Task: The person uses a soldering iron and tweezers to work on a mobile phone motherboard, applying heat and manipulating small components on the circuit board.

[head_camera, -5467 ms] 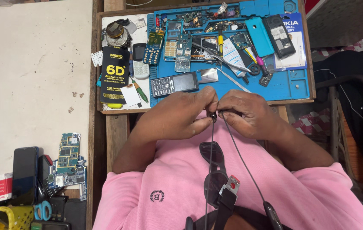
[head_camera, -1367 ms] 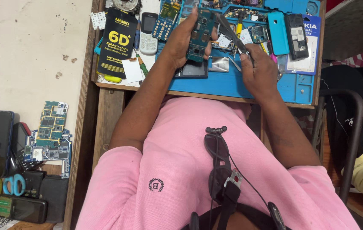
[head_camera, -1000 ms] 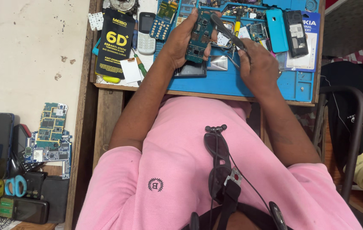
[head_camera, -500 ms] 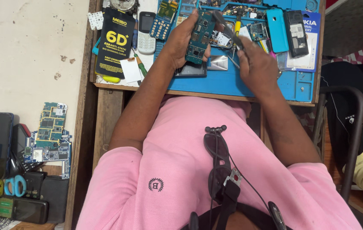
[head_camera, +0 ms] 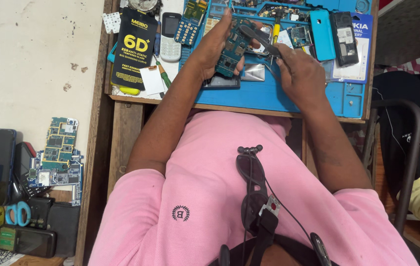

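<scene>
matt blue rubber mat [head_camera: 318,98], worn wood table [head_camera: 126,128], glossy green circuit board [head_camera: 233,47], soft pink cloth shirt [head_camera: 210,197]

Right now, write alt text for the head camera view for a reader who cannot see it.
Seen from above, a person in a pink shirt holds a green circuit board in the left hand, while the right hand brings dark tweezers to it. Both work over a blue repair mat strewn with phones and parts.

Both hands have left the thin cable at the chest and gone up over the blue work mat [head_camera: 289,98]: the left hand [head_camera: 215,47] now grips a green circuit board [head_camera: 232,47], the right hand [head_camera: 301,74] dark tweezers [head_camera: 259,39].
</scene>
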